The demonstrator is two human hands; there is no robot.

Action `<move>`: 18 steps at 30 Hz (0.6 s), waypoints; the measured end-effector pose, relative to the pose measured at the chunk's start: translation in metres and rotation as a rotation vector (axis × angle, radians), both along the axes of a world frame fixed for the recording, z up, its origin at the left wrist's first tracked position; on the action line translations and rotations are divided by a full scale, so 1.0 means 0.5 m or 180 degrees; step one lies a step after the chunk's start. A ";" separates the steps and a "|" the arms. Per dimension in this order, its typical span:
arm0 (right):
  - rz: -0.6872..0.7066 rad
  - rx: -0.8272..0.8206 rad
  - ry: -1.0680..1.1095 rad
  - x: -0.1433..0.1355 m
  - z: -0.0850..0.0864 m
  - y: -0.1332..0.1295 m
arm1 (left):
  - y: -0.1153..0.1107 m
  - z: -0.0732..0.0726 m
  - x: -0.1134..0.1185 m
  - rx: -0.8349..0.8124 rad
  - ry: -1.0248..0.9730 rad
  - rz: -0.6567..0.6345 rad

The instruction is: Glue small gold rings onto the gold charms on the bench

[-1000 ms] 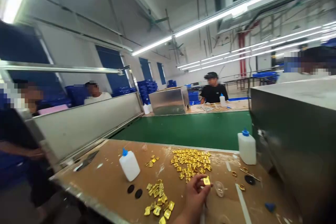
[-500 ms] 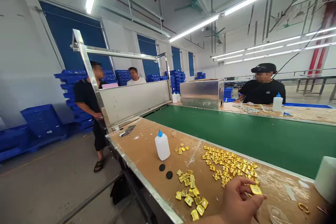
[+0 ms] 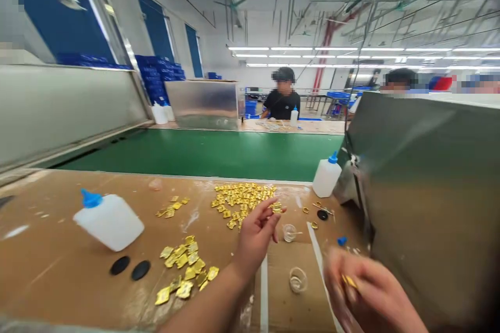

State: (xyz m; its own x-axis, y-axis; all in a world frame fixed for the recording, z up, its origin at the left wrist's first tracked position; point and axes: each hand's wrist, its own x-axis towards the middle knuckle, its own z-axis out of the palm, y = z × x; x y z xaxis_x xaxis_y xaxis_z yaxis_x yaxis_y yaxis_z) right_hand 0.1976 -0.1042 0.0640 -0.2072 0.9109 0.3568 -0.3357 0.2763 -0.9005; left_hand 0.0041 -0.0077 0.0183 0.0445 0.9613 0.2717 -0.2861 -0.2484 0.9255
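My left hand [image 3: 255, 234] is closed at the fingertips on a small gold-coloured metal piece [image 3: 277, 207], beside the near right side of a pile of similar gold pieces [image 3: 248, 195]. Blurred by motion, my right hand [image 3: 367, 289] pinches a small yellow-gold thing [image 3: 349, 282] whose shape is mostly covered by the fingers. Between the hands are a small clear cup [image 3: 298, 280] and, farther back, another clear cup [image 3: 289, 232] with a thin stick in it. A looser group of gold pieces [image 3: 189, 265] lies left of my left forearm.
A white bottle with blue cap [image 3: 113, 221] stands at left near two black discs [image 3: 141, 270]. Another white bottle [image 3: 327, 178] stands by a tall metal panel [image 3: 429, 187] at right. Beyond the table runs a green belt [image 3: 234, 151]. A person [image 3: 283, 99] sits across it.
The view has swung right and lowers toward the table. My right hand, the metal panel and the second bottle show more fully now. My left hand keeps the gold piece at its fingertips.
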 end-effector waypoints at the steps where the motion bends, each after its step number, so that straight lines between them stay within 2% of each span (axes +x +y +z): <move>1: 0.0126 -0.0116 0.0085 0.000 0.013 0.031 | -0.004 -0.001 -0.005 -0.0025 0.0006 -0.0016; 4: -0.0058 -0.0164 0.0248 -0.025 0.037 0.129 | -0.011 0.001 -0.015 -0.0083 0.0034 0.0020; 6: -0.0310 -0.0031 0.0260 -0.044 0.030 0.178 | -0.010 0.003 -0.018 -0.0111 0.0019 0.0093; 8: -0.0557 0.0103 0.0231 -0.052 0.007 0.204 | -0.005 0.003 -0.019 -0.0135 0.0004 0.0143; 11: -0.0729 0.0228 0.0157 -0.046 -0.030 0.211 | -0.002 0.001 -0.019 -0.0159 0.0015 0.0174; 13: -0.0696 0.0111 0.0221 -0.042 -0.044 0.207 | -0.004 0.000 -0.017 -0.0165 0.0069 0.0180; 18: -0.0333 -0.0547 0.0719 -0.051 -0.043 0.200 | -0.013 0.003 -0.012 -0.0131 0.0285 0.0225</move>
State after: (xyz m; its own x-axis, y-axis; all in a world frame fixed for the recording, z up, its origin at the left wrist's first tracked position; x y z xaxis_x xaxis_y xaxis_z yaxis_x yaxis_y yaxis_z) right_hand 0.1720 -0.0043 0.0427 -0.0420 0.9741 0.2220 -0.5105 0.1701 -0.8429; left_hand -0.0017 -0.0144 0.0198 -0.0016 0.9732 0.2301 -0.1848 -0.2264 0.9563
